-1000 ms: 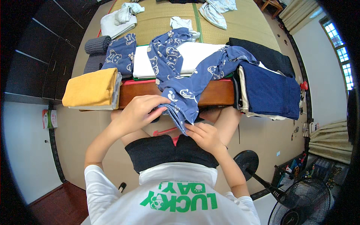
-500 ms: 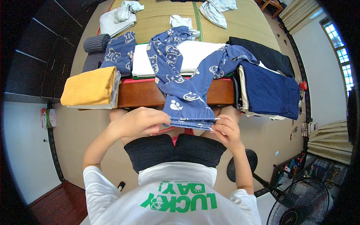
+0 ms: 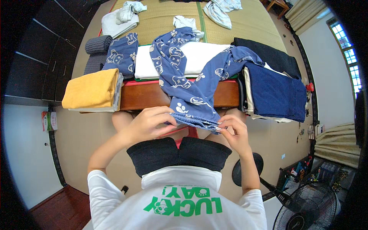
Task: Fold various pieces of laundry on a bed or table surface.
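Observation:
Blue pajama pants (image 3: 199, 90) with a white bear print hang over the bed's near edge toward me, their two legs spread apart up on the bed. My left hand (image 3: 155, 122) pinches the left end of the gathered elastic waistband. At the right end, my right hand (image 3: 234, 130) grips the same band between thumb and fingers. The waistband lies stretched nearly flat between both hands, above my lap, its right end slightly lower. Under the legs is a folded white cloth (image 3: 203, 55).
A yellow folded stack (image 3: 92, 90) sits at the bed's left corner, beside a folded blue printed garment (image 3: 122, 55). On the right are a navy folded stack (image 3: 274, 94) and black cloth (image 3: 264, 57). Loose clothes lie on the woven mat (image 3: 161, 23). A fan (image 3: 306, 207) stands at lower right.
The waistband has tilted, its right end dropping and its rim turning to show more of the opening. My left hand has shifted slightly right; my right hand's fingers have regripped the band.

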`<state>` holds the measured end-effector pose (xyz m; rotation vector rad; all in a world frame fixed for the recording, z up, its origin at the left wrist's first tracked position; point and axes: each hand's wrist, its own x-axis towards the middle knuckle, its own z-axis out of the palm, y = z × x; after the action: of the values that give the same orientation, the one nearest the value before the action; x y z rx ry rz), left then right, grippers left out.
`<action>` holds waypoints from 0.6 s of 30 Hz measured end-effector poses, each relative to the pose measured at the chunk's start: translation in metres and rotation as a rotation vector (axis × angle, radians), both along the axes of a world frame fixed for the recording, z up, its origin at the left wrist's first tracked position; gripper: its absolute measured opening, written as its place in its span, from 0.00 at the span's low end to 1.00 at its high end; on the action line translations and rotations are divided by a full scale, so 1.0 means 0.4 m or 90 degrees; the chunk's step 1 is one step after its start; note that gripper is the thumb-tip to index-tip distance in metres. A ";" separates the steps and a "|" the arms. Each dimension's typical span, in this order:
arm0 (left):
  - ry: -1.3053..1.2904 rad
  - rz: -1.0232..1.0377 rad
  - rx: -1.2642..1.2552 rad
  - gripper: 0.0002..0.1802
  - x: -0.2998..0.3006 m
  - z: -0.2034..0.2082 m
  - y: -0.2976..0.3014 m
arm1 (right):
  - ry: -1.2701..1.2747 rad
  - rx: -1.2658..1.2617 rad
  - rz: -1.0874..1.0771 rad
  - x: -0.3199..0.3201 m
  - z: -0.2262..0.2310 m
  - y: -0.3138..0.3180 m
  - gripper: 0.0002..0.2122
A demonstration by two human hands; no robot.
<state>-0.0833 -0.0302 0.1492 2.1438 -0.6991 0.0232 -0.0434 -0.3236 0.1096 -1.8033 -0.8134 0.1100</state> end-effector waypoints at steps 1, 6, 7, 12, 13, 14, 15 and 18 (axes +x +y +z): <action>-0.024 0.016 -0.010 0.07 0.003 -0.013 -0.002 | 0.001 0.003 0.002 0.001 -0.004 0.004 0.11; 0.066 0.112 -0.104 0.15 -0.014 -0.025 -0.043 | 0.051 -0.170 -0.078 0.026 0.038 0.016 0.22; 0.056 0.126 -0.132 0.17 -0.009 -0.040 -0.065 | 0.046 -0.171 -0.077 0.029 0.034 0.016 0.22; -0.019 0.090 -0.051 0.20 0.000 -0.042 -0.157 | -0.200 -0.294 -0.060 -0.010 0.080 0.083 0.32; -0.059 0.074 -0.049 0.21 0.001 -0.045 -0.176 | -0.221 -0.275 -0.039 -0.019 0.076 0.097 0.33; -0.075 0.053 -0.052 0.21 0.000 -0.046 -0.187 | -0.223 -0.266 -0.006 -0.022 0.052 0.095 0.30; -0.108 0.051 -0.047 0.21 -0.006 -0.053 -0.195 | -0.222 -0.256 0.028 -0.021 0.020 0.092 0.28; 0.092 0.074 -0.099 0.16 -0.024 -0.049 -0.196 | -0.117 -0.230 -0.028 -0.028 0.008 0.086 0.20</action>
<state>-0.0929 -0.1085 0.1294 2.0118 -0.4722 -0.0151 -0.0546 -0.2891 0.1127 -2.1959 -0.9259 0.0663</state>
